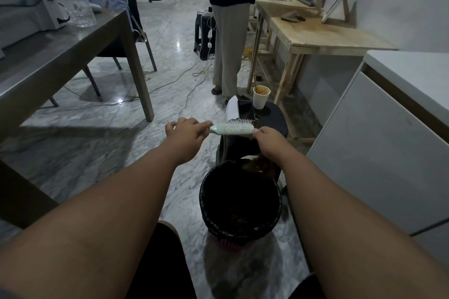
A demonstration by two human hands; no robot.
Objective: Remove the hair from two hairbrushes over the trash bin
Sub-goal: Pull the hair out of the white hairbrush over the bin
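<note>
I hold a pale green hairbrush (232,128) level in front of me, bristles facing away and up. My left hand (187,132) is shut around its handle. My right hand (266,139) pinches the far tip of the brush head. The brush hangs above and just beyond the trash bin (240,228), a round bin lined with a black bag, standing on the floor between my knees. Brown hair lies at the bin's far rim (257,165). No second hairbrush is visible.
A black stool (274,119) behind the bin carries a paper cup (261,97), a phone and a white item. A person stands beyond it by a wooden table (323,36). A grey table (60,56) is on the left, a white cabinet (388,153) on the right. Cables cross the floor.
</note>
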